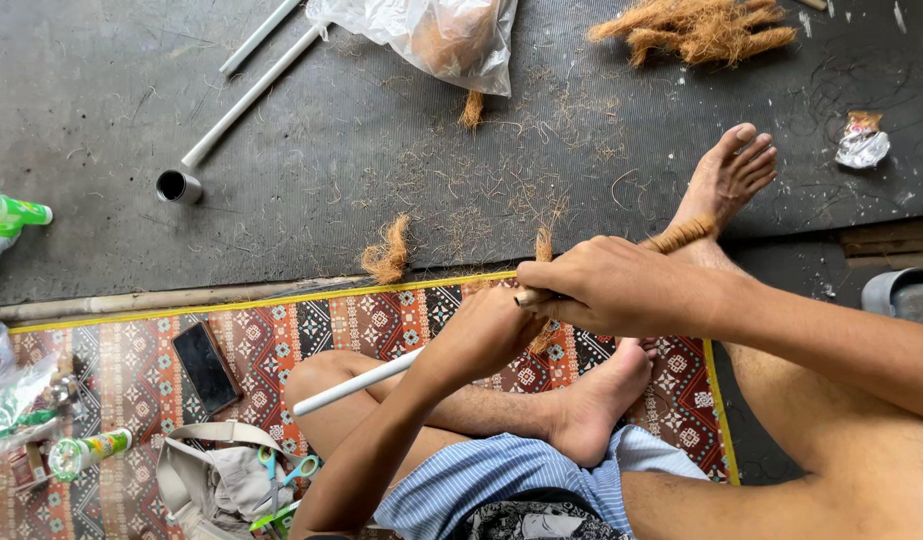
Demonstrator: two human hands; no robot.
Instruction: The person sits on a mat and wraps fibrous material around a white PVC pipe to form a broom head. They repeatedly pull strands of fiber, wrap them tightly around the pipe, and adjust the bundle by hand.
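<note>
Green-capped plastic bottle (11, 212) lies at the mat's left edge, a clear bag (436, 35) of brown fibre at the top, a crumpled wrapper (862, 143) far right. Over the patterned rug (281, 340), the right hand (606, 285) clenches a fibre-wrapped white stick (356, 383); the left hand (486, 330) grips it just below.
</note>
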